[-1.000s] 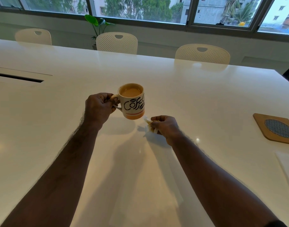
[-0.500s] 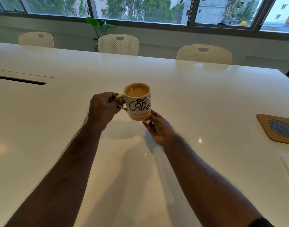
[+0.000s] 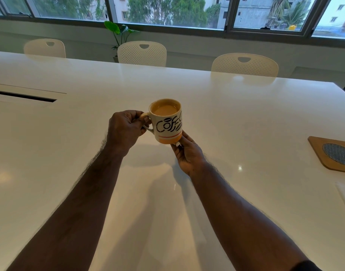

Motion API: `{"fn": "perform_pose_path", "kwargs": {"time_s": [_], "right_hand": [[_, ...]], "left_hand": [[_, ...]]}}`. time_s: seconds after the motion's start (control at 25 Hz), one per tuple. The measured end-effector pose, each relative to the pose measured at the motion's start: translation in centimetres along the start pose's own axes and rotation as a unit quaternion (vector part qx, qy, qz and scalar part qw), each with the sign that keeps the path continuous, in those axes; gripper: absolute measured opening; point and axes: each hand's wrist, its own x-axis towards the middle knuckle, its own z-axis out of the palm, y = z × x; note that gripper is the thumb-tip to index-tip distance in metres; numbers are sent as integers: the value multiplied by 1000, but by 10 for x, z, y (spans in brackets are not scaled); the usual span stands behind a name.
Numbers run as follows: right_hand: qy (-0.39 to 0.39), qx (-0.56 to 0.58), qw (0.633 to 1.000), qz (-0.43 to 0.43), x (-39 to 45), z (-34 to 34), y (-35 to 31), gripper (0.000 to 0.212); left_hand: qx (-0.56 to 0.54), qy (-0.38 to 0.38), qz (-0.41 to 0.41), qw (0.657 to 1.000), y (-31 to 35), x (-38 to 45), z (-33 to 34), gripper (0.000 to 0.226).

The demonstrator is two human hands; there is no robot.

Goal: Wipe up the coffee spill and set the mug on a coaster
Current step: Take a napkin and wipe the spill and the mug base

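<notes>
- The mug (image 3: 166, 120) hangs above the white table (image 3: 246, 118), near full of milky coffee; likely heavy, glazed, slippery, easy to slop
- Left hand (image 3: 125, 130) has fingers clamped on the handle, the best hold; right hand (image 3: 187, 153) cups the base, fingertips touching it
- One mug, one wooden coaster (image 3: 333, 153) well apart on the right, three chairs (image 3: 142, 53) behind

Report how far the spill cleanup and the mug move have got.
Done, apparently: no coffee shows on the bare table. In hand: the left hand holds the mug by its handle, lifted clear, while the right hand is at its base; a scrap of tissue shows at the fingertips. Left: set the mug on the coaster, which sits empty at right.
</notes>
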Motion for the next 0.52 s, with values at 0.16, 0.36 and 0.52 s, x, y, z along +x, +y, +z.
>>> {"fn": "perform_pose_path", "kwargs": {"time_s": [0.16, 0.36, 0.52], "right_hand": [[20, 2, 1000, 6, 3, 7, 6, 19], [7, 19, 1000, 19, 4, 18, 16, 19], [-19, 7, 999, 32, 4, 21, 21, 30]], "left_hand": [[-4, 0, -3, 1000, 1, -1, 1, 16], [15, -1, 11, 1000, 5, -1, 4, 20], [8, 0, 8, 1000, 6, 1, 4, 14]]}}
